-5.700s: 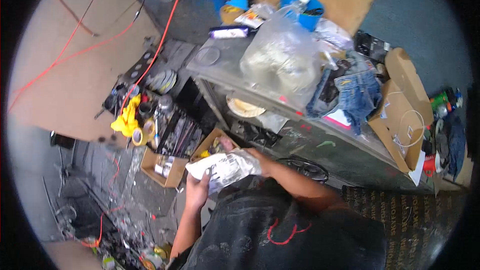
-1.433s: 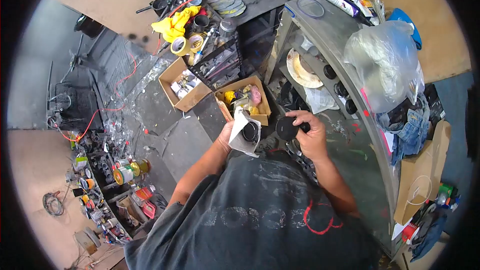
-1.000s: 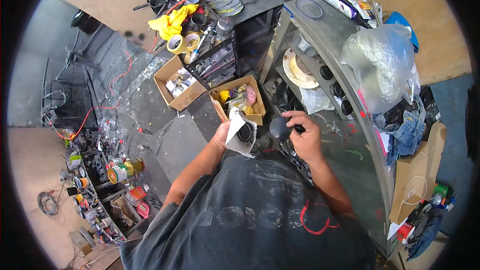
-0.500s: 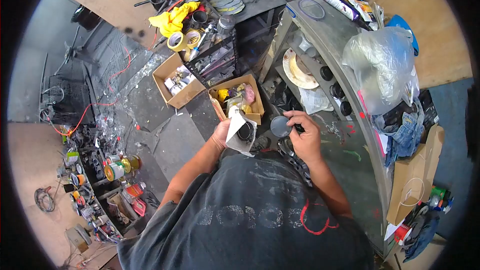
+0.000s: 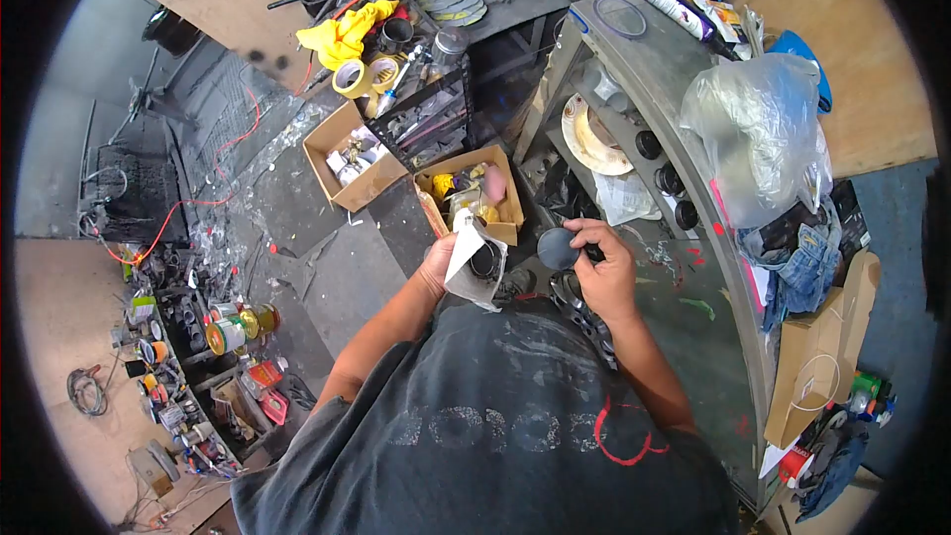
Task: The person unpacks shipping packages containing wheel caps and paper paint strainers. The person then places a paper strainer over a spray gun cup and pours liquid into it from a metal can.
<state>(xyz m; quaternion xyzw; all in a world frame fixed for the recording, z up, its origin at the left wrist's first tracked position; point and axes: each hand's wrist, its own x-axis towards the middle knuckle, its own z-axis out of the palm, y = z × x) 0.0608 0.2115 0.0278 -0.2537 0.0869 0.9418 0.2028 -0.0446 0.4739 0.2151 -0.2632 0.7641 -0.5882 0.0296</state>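
Holds a white pouch (image 5: 475, 289) near the centre, gripped in the left hand (image 5: 437, 264), with something black at its mouth. Pinches a dark disc (image 5: 557, 250) in the right hand (image 5: 604, 267), at three o'clock, apart from it. Has gone from clasping a white packet two-handed to one thing per hand, leaving neither free. Faces one carton (image 5: 505, 235) at twelve, close in, another box (image 5: 364, 192) at ten, and a grey bench (image 5: 644, 59) from one to four, hemming in the right side.

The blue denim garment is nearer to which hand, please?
Right: the right hand, with the dark disc, is left of the denim garment in the picture; the left hand, with the white wrapper, is farther left.
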